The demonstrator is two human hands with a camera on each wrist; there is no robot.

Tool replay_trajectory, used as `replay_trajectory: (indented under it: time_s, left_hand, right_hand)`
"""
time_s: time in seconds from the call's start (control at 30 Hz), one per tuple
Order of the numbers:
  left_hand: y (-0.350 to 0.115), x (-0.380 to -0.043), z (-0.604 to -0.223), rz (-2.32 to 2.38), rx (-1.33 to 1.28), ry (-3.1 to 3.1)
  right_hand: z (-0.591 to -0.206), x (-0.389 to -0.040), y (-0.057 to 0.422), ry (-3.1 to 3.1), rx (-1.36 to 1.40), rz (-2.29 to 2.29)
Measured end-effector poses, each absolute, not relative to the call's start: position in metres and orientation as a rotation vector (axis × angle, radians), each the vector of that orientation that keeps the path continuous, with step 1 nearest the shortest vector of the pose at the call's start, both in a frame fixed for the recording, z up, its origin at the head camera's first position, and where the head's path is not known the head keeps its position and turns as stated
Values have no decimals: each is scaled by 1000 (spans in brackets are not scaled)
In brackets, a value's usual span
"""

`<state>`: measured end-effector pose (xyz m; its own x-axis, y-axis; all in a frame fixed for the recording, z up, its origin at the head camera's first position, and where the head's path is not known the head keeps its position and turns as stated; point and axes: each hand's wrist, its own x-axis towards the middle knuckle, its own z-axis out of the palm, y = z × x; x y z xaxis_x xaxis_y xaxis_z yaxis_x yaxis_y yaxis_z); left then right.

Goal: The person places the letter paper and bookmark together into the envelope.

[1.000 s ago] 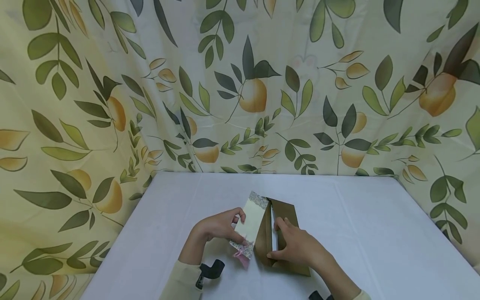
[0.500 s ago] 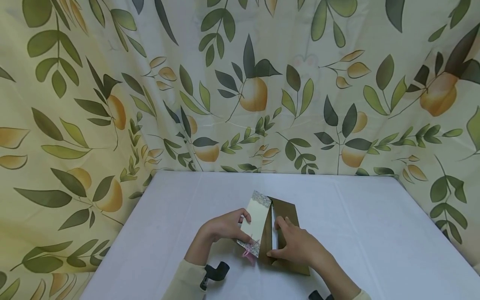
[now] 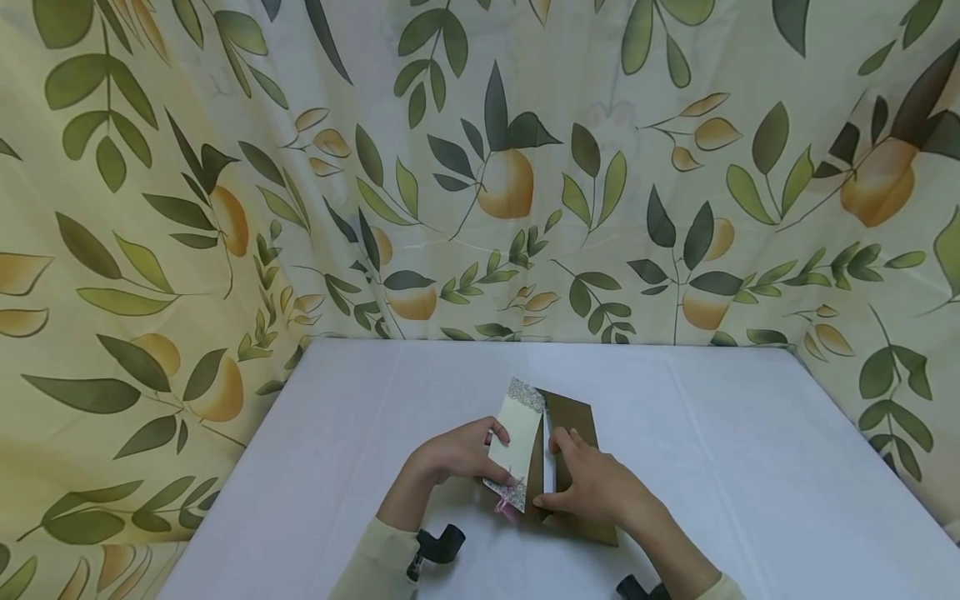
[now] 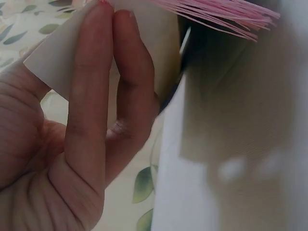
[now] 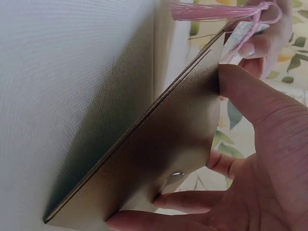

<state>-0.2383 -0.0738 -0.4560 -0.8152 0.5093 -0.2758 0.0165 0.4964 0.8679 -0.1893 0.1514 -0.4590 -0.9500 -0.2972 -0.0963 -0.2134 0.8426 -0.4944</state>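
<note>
My left hand (image 3: 467,454) pinches a cream card (image 3: 517,429) with silvery patterned bands at both ends, thumb over its lower band. From the card's lower end hangs a pink tassel (image 5: 207,11), seen clearly in the right wrist view. Tilted on its edge, a brown-gold envelope (image 3: 573,412) stands right beside the card, which overlaps its left side in the head view. My right hand (image 3: 596,483) grips the envelope, thumb at the near end and fingers along the gap. A white strip (image 3: 549,462) shows inside that gap. In the left wrist view the card (image 4: 50,62) is partly behind the fingers.
A white cloth covers the table (image 3: 750,450). Behind and to the left hangs a curtain (image 3: 480,167) printed with leaves and fruit. Black wrist camera mounts (image 3: 442,544) sit at both wrists, close over the cloth.
My left hand has moved right with the card, bringing it closer over the envelope's left side. The right hand and the envelope have stayed nearly in place.
</note>
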Motion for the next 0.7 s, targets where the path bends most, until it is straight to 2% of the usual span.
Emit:
replay_trajectory:
  time_s: [0.3, 0.7]
  left_hand:
    - [-72, -236, -448, 1328, 443, 2215]
    - [-66, -241, -456, 1470, 487, 2045]
  right_hand:
    - [-458, -190, 151, 2857, -403, -732]
    - [-459, -191, 151, 2865, -407, -731]
